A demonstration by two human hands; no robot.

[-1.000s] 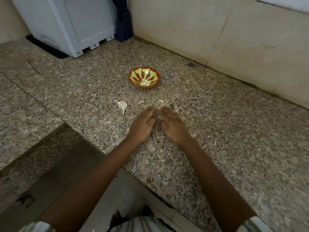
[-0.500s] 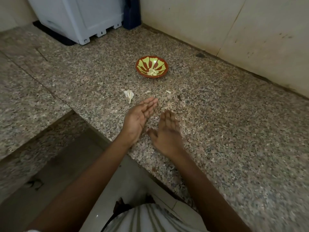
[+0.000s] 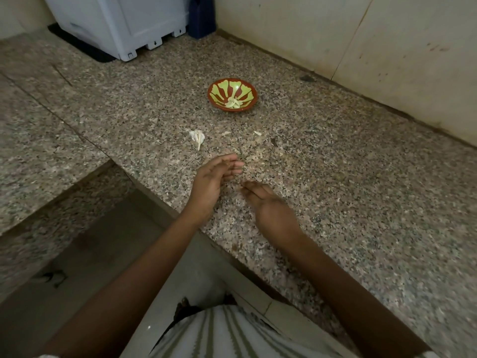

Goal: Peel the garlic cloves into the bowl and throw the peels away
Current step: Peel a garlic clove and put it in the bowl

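**Change noted.** A second ago both your hands met fingertip to fingertip on the counter (image 3: 335,177). Since then they have parted. Your left hand (image 3: 213,184) has turned palm-up at the counter's edge, and your right hand (image 3: 272,211) has drawn back toward it, flat and blurred with motion. This reads as sweeping loose scraps into the left palm, so the peeling looks done and the clearing-up has begun.

**Hands: 2.**
- Left: fingers nearly straight, loosely cupped, clenched on nothing. You cannot tell from here whether scraps already lie in the palm.
- Right: fingers extended, low over the counter, grasping nothing.

**Bowl (image 3: 219,94): 1.** Red with a yellow-green pattern. It stands on the counter well beyond your hands, toward the wall.

**Peeled cloves (image 3: 233,102): one small heap.** It lies at the bottom of the bowl. The pieces overlap too closely for a firm count.

**Peels on the counter: 3 visible.**
- One larger papery cluster (image 3: 197,136), between bowl and left hand, untouched.
- Two small scraps (image 3: 226,133), (image 3: 257,133), side by side nearer the bowl.
- Finer bits may sit among the granite speckle and cannot be picked out.

**Outstanding.** All three peels remain to be gathered and thrown away. No bin is in view.

**Other: 1 pale grey appliance (image 3: 116,19)**, at the far corner.
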